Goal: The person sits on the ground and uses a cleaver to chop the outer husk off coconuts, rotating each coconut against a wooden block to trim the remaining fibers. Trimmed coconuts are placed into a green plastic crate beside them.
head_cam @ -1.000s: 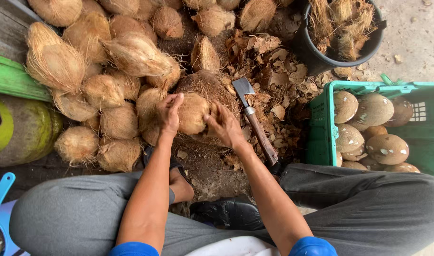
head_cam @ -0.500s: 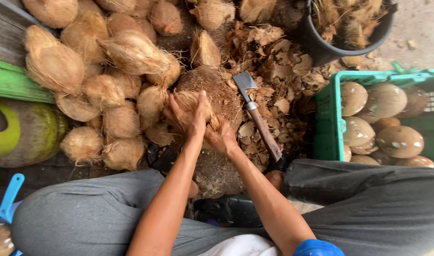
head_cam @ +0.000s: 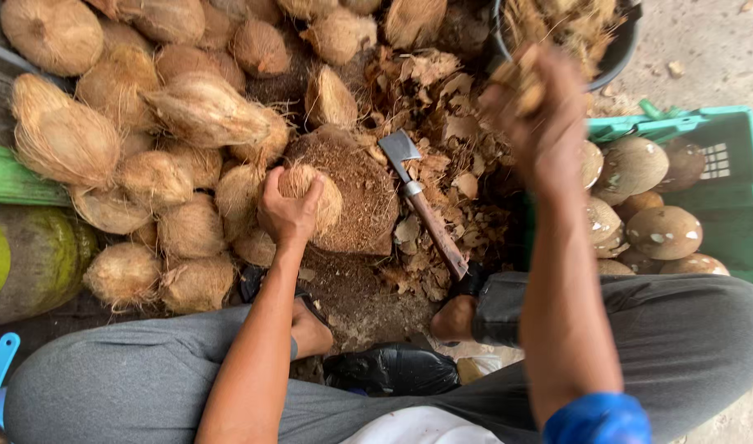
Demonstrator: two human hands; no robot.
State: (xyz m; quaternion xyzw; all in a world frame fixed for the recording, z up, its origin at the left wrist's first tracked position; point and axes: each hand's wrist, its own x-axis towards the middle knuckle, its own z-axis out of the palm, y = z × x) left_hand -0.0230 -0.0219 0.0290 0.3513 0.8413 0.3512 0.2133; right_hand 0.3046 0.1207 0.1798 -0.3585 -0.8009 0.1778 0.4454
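My left hand (head_cam: pixel 287 212) grips a fibrous brown coconut (head_cam: pixel 319 196) that rests on a husk-covered chopping block (head_cam: pixel 360 193). My right hand (head_cam: pixel 542 123) is raised and blurred, closed around a clump of torn husk (head_cam: pixel 518 76), near the black bucket (head_cam: pixel 619 45). A cleaver (head_cam: pixel 421 205) with a wooden handle lies to the right of the block, its blade pointing away from me.
A heap of unhusked coconuts (head_cam: pixel 146 131) fills the left and top. A green crate (head_cam: pixel 722 173) at right holds peeled coconuts (head_cam: pixel 660 230). Husk scraps (head_cam: pixel 450 107) litter the ground. My grey-trousered legs frame the bottom; a green object (head_cam: pixel 23 259) sits at left.
Both hands were on the coconut pulling husk. Now my right hand has swung up and right with torn husk, while the left stays on the coconut.
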